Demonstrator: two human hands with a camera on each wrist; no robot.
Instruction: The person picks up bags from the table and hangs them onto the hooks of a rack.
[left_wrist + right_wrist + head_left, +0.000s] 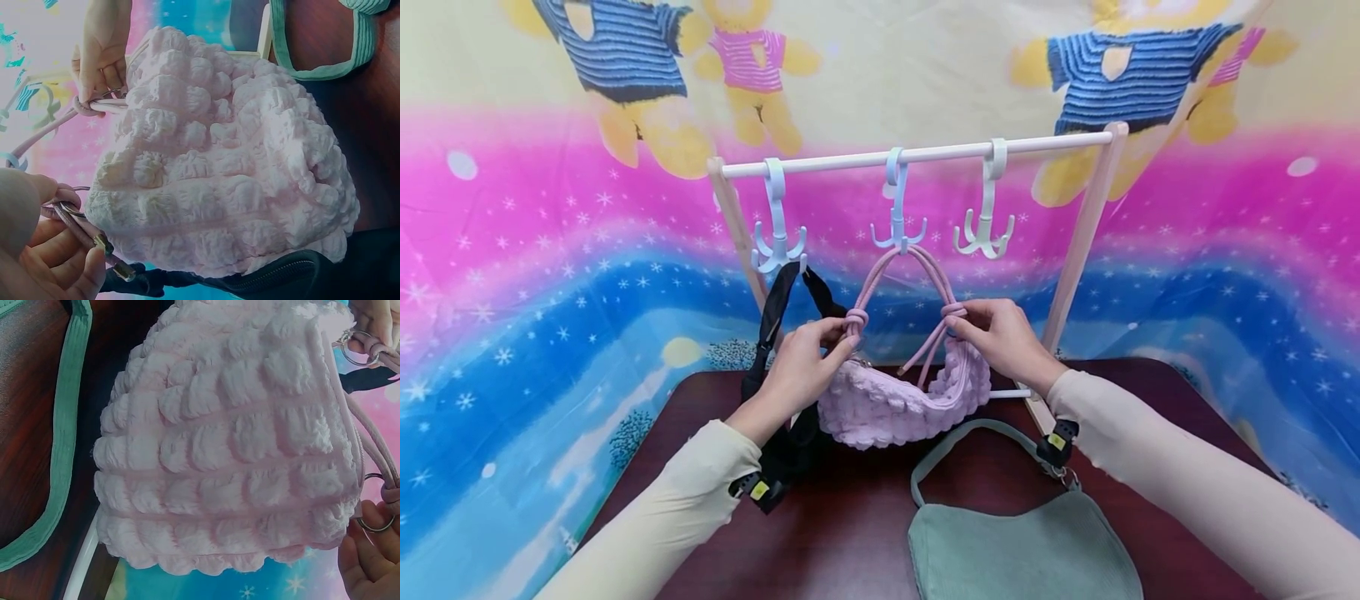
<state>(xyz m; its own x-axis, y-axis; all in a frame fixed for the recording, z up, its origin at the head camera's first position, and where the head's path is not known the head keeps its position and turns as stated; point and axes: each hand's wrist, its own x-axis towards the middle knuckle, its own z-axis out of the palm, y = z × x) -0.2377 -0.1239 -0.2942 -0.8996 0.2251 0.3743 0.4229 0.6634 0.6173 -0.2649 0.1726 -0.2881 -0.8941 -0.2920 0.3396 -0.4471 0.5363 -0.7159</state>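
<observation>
A puffy pink handbag (898,408) hangs above the table, its cord strap (917,260) rising in an arch. The top of the arch meets the lower prongs of the middle blue hook (898,221); whether it bears weight there I cannot tell. With fingers and thumb my left hand (805,362) pinches the strap by its left knot (856,319). At the opposite knot (952,311) my right hand (1009,340) pinches the strap too. In the left wrist view, quilted fabric (200,156) fills the middle, and a metal ring (376,524) shows beside my right fingers in the right wrist view.
A wooden rack with a white rail (850,162) stands at the back of the dark red table (842,525). A black bag's strap (778,304) hangs from the left hook (779,242). A pale green hook (985,229) is at right. A green bag (1022,550) lies in front.
</observation>
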